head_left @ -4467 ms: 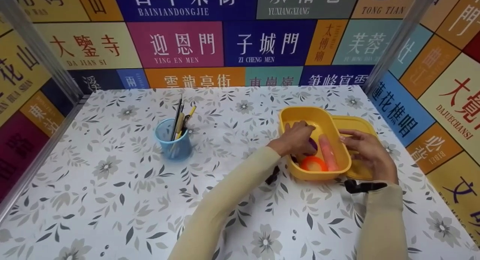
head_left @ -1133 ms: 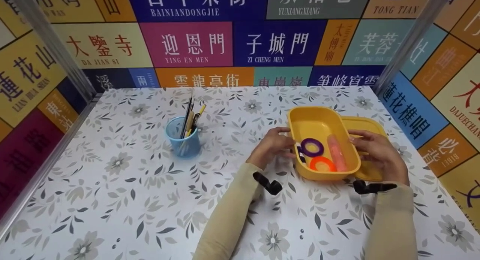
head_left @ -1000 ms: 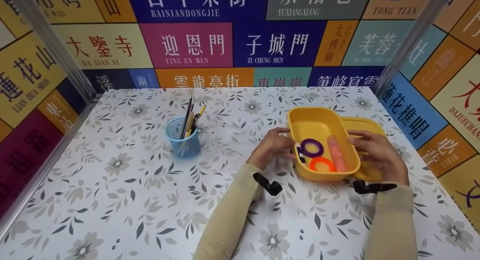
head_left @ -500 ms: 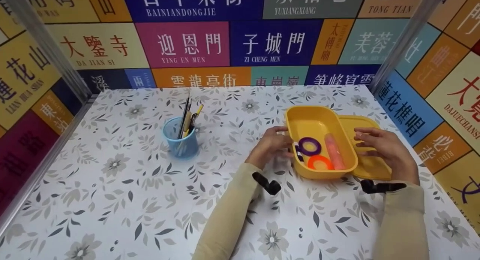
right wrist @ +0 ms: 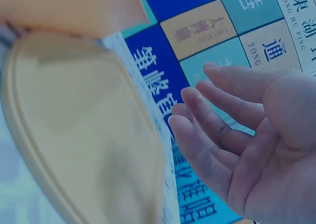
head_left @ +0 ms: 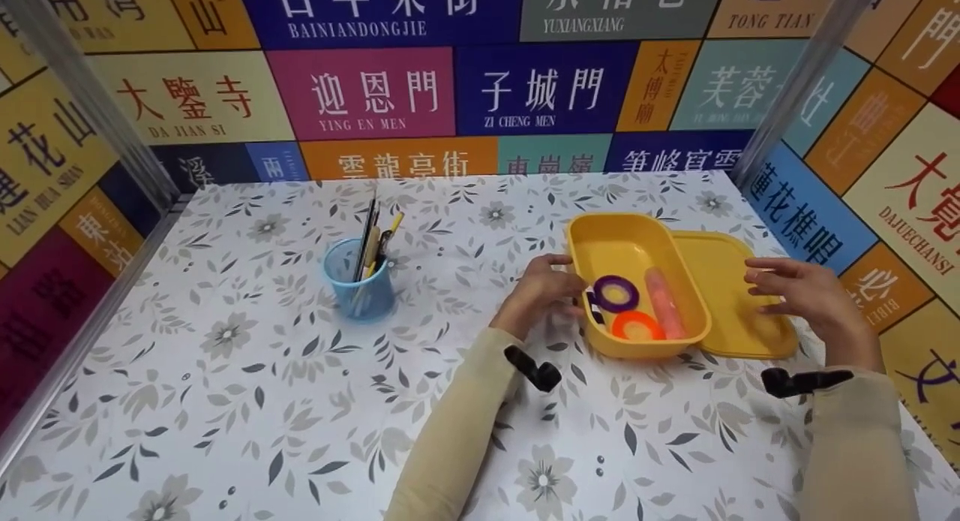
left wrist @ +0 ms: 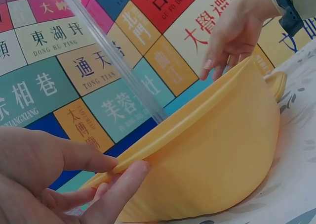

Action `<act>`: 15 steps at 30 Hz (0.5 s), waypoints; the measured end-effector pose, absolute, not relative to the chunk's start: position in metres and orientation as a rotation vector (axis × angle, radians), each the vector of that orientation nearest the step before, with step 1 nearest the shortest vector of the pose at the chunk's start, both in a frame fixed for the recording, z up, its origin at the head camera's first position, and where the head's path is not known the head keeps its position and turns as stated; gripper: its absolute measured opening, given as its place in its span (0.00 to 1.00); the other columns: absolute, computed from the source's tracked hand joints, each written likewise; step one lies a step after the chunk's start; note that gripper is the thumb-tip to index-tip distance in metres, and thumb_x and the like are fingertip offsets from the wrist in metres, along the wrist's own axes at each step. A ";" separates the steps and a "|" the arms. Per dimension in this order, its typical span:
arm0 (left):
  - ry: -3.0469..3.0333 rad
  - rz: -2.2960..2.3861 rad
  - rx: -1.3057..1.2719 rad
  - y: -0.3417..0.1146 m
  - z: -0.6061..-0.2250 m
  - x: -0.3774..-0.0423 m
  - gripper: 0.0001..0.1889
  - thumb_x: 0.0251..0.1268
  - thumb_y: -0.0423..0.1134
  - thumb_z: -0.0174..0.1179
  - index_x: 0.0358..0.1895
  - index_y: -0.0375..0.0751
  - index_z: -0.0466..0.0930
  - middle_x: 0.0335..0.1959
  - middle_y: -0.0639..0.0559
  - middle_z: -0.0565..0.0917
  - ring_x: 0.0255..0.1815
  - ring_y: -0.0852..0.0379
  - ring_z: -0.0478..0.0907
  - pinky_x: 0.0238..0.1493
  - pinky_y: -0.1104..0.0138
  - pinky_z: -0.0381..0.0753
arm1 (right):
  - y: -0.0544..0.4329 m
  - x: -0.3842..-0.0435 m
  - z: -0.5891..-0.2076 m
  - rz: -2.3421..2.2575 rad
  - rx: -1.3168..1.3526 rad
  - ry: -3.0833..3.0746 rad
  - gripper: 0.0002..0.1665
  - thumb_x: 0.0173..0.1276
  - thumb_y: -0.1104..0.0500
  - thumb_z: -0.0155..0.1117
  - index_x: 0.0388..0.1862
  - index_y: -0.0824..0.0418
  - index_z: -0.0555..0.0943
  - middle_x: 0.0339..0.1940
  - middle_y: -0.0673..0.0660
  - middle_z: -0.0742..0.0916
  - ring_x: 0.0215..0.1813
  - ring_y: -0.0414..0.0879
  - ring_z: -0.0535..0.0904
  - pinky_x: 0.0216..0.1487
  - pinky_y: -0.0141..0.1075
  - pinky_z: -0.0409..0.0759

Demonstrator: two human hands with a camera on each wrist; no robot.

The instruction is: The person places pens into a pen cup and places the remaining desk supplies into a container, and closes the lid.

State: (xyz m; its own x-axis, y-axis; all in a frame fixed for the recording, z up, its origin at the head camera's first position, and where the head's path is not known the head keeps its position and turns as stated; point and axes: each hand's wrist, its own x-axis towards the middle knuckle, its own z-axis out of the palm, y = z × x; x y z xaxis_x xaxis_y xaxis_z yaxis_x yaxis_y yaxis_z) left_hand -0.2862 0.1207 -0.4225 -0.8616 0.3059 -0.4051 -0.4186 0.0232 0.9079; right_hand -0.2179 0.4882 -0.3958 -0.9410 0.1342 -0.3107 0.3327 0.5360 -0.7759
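A yellow plastic box (head_left: 637,348) stands on the table in the head view. Inside lie a purple ring (head_left: 616,308), an orange ring (head_left: 637,326), a pink stick-shaped thing (head_left: 664,303) and a dark-and-white striped item (head_left: 595,308), partly hidden by the wall. My left hand (head_left: 536,292) touches the box's left side; in the left wrist view its fingertips (left wrist: 133,172) rest at the rim and outer wall. My right hand (head_left: 817,299) hovers over the right part of the yellow lid (head_left: 731,296), fingers loosely bent, holding nothing. The lid lies flat beside the box.
A light-blue cup (head_left: 360,288) with several pens and slim tools (head_left: 371,239) stands left of centre on the table. Flower-patterned white cloth (head_left: 300,431) covers the tabletop. Panels with coloured sign prints (head_left: 360,93) rise behind and at both sides.
Earlier my left hand was inside the box; it now touches the left side. My right hand has left the box's right side and moved right, over the lid.
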 end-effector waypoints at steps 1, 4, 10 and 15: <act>1.800 1.895 -0.116 0.121 -0.423 -0.286 0.30 0.58 0.28 0.65 0.66 0.41 0.70 0.39 0.42 0.85 0.40 0.51 0.85 0.50 0.51 0.88 | 0.492 -0.217 -0.396 -1.365 0.396 2.558 0.40 0.71 0.37 0.60 0.75 0.55 0.67 0.41 0.26 0.82 0.46 0.28 0.83 0.53 0.31 0.86; 1.783 1.906 -0.126 0.121 -0.425 -0.287 0.30 0.59 0.27 0.65 0.66 0.41 0.71 0.39 0.41 0.85 0.39 0.50 0.86 0.51 0.50 0.88 | 0.503 -0.213 -0.398 -1.368 0.416 2.561 0.38 0.71 0.39 0.61 0.73 0.55 0.68 0.38 0.25 0.82 0.45 0.28 0.82 0.52 0.33 0.87; 1.766 1.887 -0.152 0.120 -0.427 -0.290 0.29 0.59 0.28 0.66 0.66 0.43 0.72 0.39 0.41 0.86 0.39 0.50 0.86 0.49 0.53 0.88 | 0.520 -0.201 -0.409 -1.288 0.538 2.582 0.44 0.68 0.36 0.63 0.76 0.54 0.64 0.45 0.28 0.76 0.48 0.32 0.81 0.55 0.31 0.85; 1.774 1.871 -0.154 0.120 -0.426 -0.292 0.29 0.59 0.29 0.66 0.65 0.45 0.72 0.39 0.42 0.86 0.39 0.50 0.86 0.46 0.56 0.89 | 0.528 -0.199 -0.413 -1.273 0.587 2.593 0.46 0.67 0.38 0.65 0.76 0.58 0.65 0.40 0.26 0.77 0.46 0.32 0.82 0.52 0.32 0.86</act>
